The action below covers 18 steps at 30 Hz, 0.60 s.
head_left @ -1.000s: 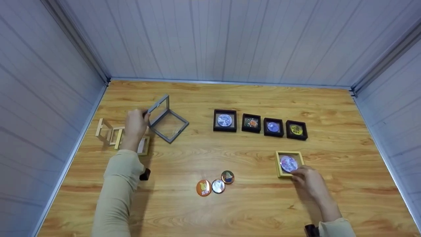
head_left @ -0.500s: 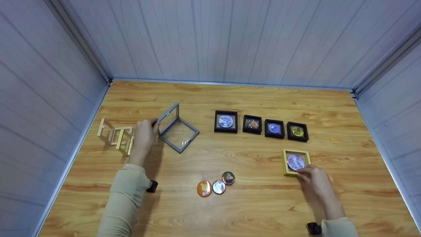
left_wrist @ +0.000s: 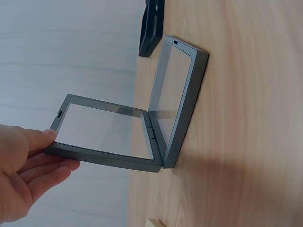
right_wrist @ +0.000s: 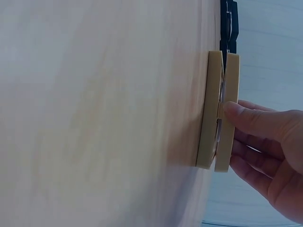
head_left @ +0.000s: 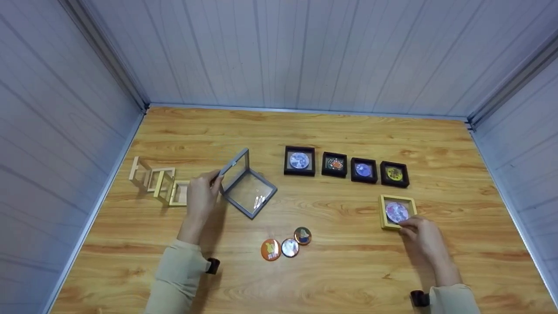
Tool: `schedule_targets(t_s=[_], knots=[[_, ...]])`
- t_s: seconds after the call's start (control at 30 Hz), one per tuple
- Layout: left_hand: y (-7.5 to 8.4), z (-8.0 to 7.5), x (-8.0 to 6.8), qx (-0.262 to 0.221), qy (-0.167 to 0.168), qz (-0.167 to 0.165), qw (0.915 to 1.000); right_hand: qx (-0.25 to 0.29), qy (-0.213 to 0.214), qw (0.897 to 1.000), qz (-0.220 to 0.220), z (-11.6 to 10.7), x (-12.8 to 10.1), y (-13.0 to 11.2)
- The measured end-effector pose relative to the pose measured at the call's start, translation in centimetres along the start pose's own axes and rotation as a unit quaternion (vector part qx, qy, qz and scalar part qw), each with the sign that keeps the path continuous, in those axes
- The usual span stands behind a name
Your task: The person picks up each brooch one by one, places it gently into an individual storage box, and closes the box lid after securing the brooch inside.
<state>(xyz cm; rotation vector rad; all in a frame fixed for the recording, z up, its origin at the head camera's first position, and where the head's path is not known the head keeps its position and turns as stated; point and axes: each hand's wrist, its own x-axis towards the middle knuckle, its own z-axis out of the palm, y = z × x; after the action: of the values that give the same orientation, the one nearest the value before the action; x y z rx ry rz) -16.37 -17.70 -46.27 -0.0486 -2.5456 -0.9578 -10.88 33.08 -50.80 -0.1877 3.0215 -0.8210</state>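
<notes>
My left hand (head_left: 202, 197) pinches the raised lid of a grey hinged display frame (head_left: 249, 192). The frame's base lies on the table, its clear film bare. In the left wrist view, the thumb is on one face of the lid (left_wrist: 106, 159) and fingers are behind it. At the right, my right hand (head_left: 428, 242) grips the near edge of a yellow display frame (head_left: 384, 214) with a round purple-pink badge (head_left: 397, 212) inside. The right wrist view has its halves almost together, a narrow gap between them, and the thumb on the upper half (right_wrist: 227, 142).
Several black frames (head_left: 299, 161) holding round badges stand in a row farther back. An orange badge (head_left: 270, 250), a whitish badge (head_left: 290, 247) and a dark badge (head_left: 302, 235) lie front centre. Two hinged frames, pale wood (head_left: 138, 172) and yellow (head_left: 163, 188), stand unfolded at left.
My left hand has drawn the grey frame right and nearer, uncovering the unfolded yellow frame. The yellow frame with the badge has shifted slightly right and back with my right hand.
</notes>
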Motion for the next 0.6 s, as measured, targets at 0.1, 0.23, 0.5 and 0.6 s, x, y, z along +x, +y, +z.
schedule_targets(t_s=[0.1, 0.23, 0.5, 0.6], knots=[[0.4, 0.3, -0.6, -0.005, 0.011, 0.009, 0.9999, 0.001, -0.002, 1.0, -0.002, -0.2, 0.1, 0.2], [1.0, 0.6, -1.4, -0.009, 0.016, 0.012, 0.9998, -0.001, -0.005, 1.0, -0.002, -0.3, 0.2, 0.4], [2.2, 1.3, -2.6, -0.029, 0.021, 0.03, 0.9989, -0.013, 0.0, 1.0, -0.011, -0.8, 0.4, 1.0], [2.4, 1.5, -2.9, -0.032, 0.021, 0.03, 0.9988, -0.013, -0.006, 1.0, -0.004, -0.9, 0.4, 1.0]])
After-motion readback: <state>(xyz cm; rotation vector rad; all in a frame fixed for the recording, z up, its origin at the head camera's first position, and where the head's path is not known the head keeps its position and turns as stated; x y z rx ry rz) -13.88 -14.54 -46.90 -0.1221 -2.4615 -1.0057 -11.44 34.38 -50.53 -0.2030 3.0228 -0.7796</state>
